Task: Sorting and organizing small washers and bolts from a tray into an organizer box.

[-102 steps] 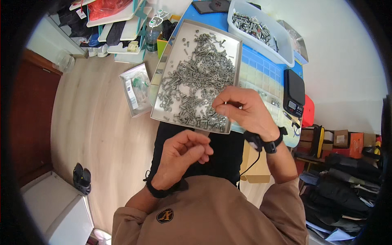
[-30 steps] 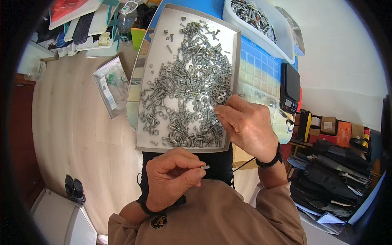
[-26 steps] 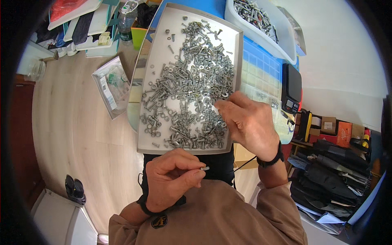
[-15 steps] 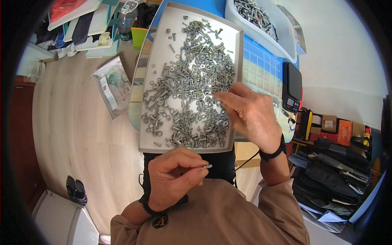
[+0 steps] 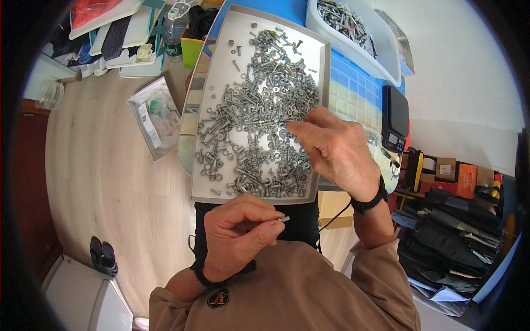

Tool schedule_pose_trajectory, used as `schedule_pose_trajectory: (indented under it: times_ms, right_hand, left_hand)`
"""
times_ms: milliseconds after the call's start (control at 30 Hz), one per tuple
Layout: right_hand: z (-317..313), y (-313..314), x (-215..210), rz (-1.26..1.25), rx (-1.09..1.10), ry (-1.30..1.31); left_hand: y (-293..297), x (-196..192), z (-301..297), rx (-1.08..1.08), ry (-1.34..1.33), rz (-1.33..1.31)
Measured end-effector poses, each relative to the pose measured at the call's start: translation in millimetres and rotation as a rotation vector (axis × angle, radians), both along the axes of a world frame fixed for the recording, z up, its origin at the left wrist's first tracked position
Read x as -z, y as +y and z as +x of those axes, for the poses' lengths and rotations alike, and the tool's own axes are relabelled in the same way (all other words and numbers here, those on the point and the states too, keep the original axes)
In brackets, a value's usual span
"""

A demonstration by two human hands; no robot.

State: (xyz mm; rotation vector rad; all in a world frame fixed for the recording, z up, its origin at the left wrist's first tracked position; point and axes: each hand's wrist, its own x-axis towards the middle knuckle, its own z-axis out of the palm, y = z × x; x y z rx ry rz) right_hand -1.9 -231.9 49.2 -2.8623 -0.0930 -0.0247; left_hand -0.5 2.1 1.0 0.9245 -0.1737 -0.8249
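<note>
A shallow white cardboard tray (image 5: 218, 63) lies in front of me, with a large heap of bolts, nuts and washers (image 5: 270, 102) spread over its floor. Below its near edge, my left hand (image 5: 237, 234) pinches a small silver bolt (image 5: 284, 219) between thumb and forefinger. My right hand (image 5: 342, 154) reaches over the tray's right side, its bent fingers drawn together with the tips down at the heap. Whatever may be between those fingertips is hidden.
A white plastic bin (image 5: 381, 60) of mixed hardware stands at the far right. Beside it are a clear compartment organizer (image 5: 353, 88) and a black digital scale (image 5: 395, 118). On the floor at left sits a box of plastic bags (image 5: 154, 118).
The view has shifted slightly. My right fingertips have moved a little leftward over the heap. My left hand keeps its pinch on the bolt below the tray.
</note>
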Motion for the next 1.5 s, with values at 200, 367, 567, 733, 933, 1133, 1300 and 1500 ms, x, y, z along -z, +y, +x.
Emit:
schedule_pose_trajectory:
  times_ms: [200, 367, 567, 733, 933, 1133, 1300, 1500]
  right_hand:
    - [-0.6, -3.4, 0.4, -0.005, -0.021, 0.040]
    - [1.1, -1.6, 1.7, -0.006, -0.002, -0.025]
    - [7.1, 0.3, 0.4, 0.007, -0.073, 0.031]
    - [5.8, -3.6, 2.9, -0.029, -0.038, 0.010]
    - [11.9, 0.2, 1.8, 0.019, -0.127, 0.067]
    - [11.4, -13.2, 10.4, -0.004, -0.134, -0.021]
    - [14.9, -9.5, 6.4, 0.062, -0.143, 0.006]
    - [15.8, -10.6, 7.3, 0.083, -0.124, 0.024]
  left_hand:
    - [0.4, 1.0, 0.4, -0.008, 0.004, -0.009]
    - [1.1, 0.5, 0.8, -0.006, 0.000, -0.009]
    - [1.1, 0.9, 0.0, -0.020, 0.021, -0.022]
    - [0.9, 2.0, -0.3, -0.020, 0.011, -0.027]
    - [0.4, 1.7, 0.0, -0.024, 0.021, -0.035]
    - [0.5, 0.3, 1.0, -0.022, 0.025, -0.025]
    - [0.2, 1.4, 0.0, -0.029, 0.022, -0.024]
    - [-0.2, 2.3, 0.1, -0.035, 0.012, -0.025]
